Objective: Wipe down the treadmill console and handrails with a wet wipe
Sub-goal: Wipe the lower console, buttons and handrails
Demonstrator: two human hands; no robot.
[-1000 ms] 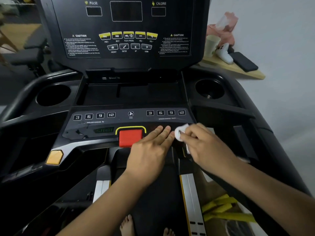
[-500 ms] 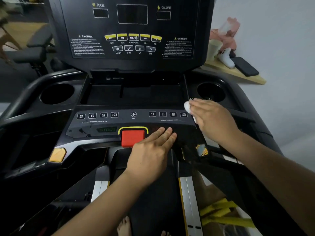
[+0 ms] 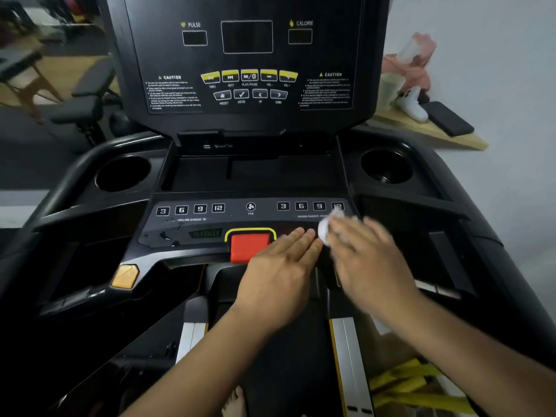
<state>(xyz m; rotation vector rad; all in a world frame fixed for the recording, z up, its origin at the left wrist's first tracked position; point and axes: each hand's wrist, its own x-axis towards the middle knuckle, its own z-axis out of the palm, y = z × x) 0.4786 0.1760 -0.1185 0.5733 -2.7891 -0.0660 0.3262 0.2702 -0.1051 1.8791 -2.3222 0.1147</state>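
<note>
The black treadmill console (image 3: 210, 218) fills the view, with an upright display panel (image 3: 246, 64) above a lower button strip. My right hand (image 3: 370, 260) holds a crumpled white wet wipe (image 3: 328, 227) against the right end of that strip, just below the "12" speed button; the hand is motion-blurred. My left hand (image 3: 279, 275) lies flat with straight fingers on the console's front edge, right of the red stop button (image 3: 249, 246). The left handrail (image 3: 69, 182) curves along the left side; the right handrail (image 3: 469, 224) runs down the right.
Two round cup holders sit in the console, left cup holder (image 3: 123, 173) and right cup holder (image 3: 386, 167). A wooden shelf (image 3: 427, 133) behind on the right carries a cup, a white object and a dark phone. Yellow straps (image 3: 421, 386) lie low right. A bench (image 3: 84, 103) stands behind left.
My right hand swept the wipe up to the console's right corner near the cup holder, then back down-left onto the speed-button strip. My left hand has stayed flat by the red button.
</note>
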